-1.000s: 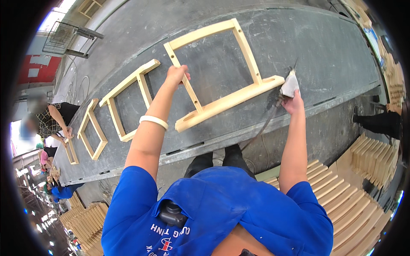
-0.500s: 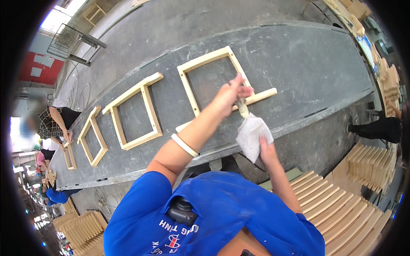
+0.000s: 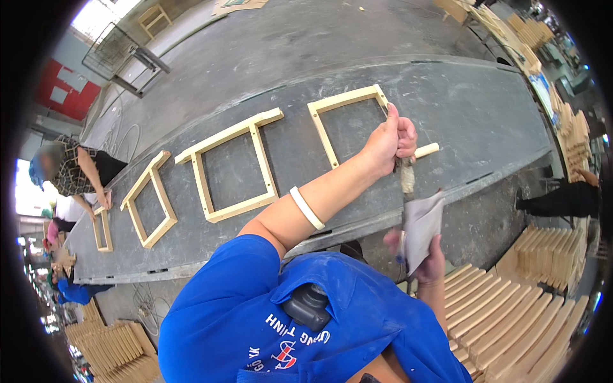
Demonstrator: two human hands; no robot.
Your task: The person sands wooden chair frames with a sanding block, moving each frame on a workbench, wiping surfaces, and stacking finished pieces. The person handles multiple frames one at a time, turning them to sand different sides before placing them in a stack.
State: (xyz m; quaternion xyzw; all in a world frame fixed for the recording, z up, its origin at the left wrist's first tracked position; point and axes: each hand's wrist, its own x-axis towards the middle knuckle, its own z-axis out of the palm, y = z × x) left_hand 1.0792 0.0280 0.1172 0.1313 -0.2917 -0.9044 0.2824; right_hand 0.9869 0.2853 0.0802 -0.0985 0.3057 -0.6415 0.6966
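Observation:
My left hand point(image 3: 391, 142), with a white band on the wrist, is raised over the near right part of the long grey table point(image 3: 479, 115) and is closed on a thin dark tool point(image 3: 406, 180) that hangs down from the fist. Just below it, my right hand point(image 3: 431, 263) holds a grey sheet point(image 3: 421, 225) against the tool's lower end. A pale wooden frame point(image 3: 348, 102) lies on the table behind my left hand, and one rail end point(image 3: 426, 150) pokes out past my fingers.
Two more wooden frames point(image 3: 230, 169) point(image 3: 148, 205) lie further left on the table. A person in a checked shirt point(image 3: 76, 167) works at the left end. Stacks of wooden slats point(image 3: 511, 313) sit at lower right, others point(image 3: 108, 345) at lower left. Another person point(image 3: 562, 199) stands at right.
My left hand has come off the frame and swung right, closing on the dark tool. My right hand has left the frame's end and dropped toward my body with the grey sheet.

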